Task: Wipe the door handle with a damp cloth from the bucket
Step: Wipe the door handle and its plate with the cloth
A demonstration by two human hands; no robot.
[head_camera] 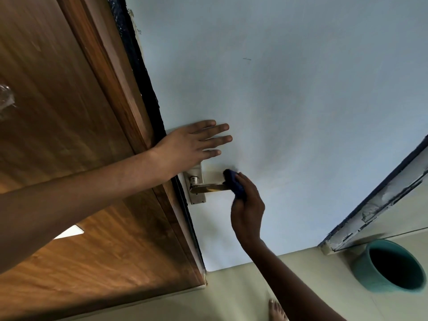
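Note:
A metal lever door handle [209, 188] on a silver backplate sits on the pale blue door [289, 100]. My right hand [246, 205] is shut on a dark blue cloth [234, 184], which is pressed around the free end of the lever. My left hand [192, 144] lies flat on the door just above the handle, fingers spread and holding nothing. A teal bucket [391, 266] stands on the floor at the lower right; its inside is dark.
A brown wooden panel and frame [69, 135] fill the left side. A chipped white and blue frame edge [382, 205] runs down to the bucket. The floor [312, 269] is pale green, and a bare foot [276, 310] shows at the bottom.

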